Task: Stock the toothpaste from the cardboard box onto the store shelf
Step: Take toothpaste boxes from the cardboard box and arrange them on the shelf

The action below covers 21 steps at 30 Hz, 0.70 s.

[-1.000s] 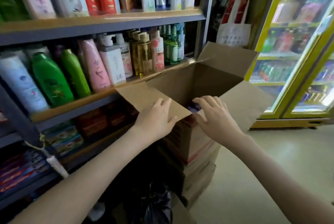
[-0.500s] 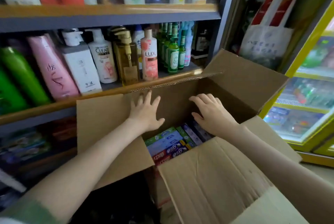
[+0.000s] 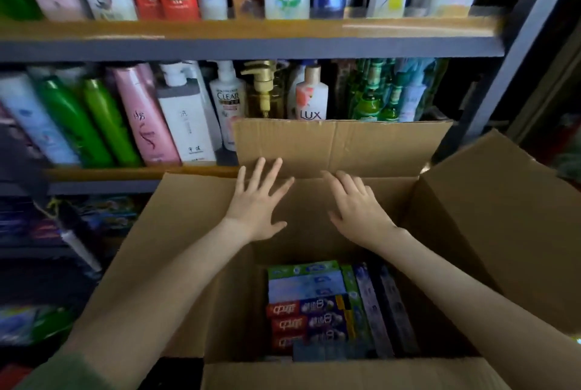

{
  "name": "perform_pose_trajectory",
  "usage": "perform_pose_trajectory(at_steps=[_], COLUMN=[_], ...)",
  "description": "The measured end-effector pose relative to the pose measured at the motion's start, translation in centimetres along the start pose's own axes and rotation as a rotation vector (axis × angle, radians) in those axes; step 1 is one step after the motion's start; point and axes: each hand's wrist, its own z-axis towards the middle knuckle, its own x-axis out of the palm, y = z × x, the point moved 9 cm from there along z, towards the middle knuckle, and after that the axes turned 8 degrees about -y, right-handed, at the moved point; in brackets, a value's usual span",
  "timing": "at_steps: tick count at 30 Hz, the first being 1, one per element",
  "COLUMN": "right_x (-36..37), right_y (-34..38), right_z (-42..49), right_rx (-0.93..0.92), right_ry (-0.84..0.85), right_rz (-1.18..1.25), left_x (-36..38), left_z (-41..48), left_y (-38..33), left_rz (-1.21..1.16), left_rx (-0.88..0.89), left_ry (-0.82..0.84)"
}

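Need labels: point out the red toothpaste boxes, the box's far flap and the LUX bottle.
red toothpaste boxes (image 3: 287,324): head view, middle box's red end.
far flap (image 3: 345,145): head view, centre of its face.
LUX bottle (image 3: 312,97): head view, its body.

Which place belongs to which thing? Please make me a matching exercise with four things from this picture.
Things: 1 toothpaste boxes; 2 LUX bottle; 3 CLEAR bottle; 4 left hand.
Places: A on the shelf, right of the gold pump bottle; B inside the cardboard box; C spread against the box's far wall; D on the shelf, left of the pump bottle.
Pairs: 1-B; 2-A; 3-D; 4-C.
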Motion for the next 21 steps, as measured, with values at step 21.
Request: perform_pose_trajectory(at_steps=[21], right_x=[12.9], right_y=[-2.1], right_z=[-2.5], right_rx=[-0.165], right_ry=[0.184], right_rz=[-0.149], left_x=[5.5], left_z=[0.2], left_y=[0.0], left_rz=[0.291], left_rx=[0.028], left_ry=[0.188])
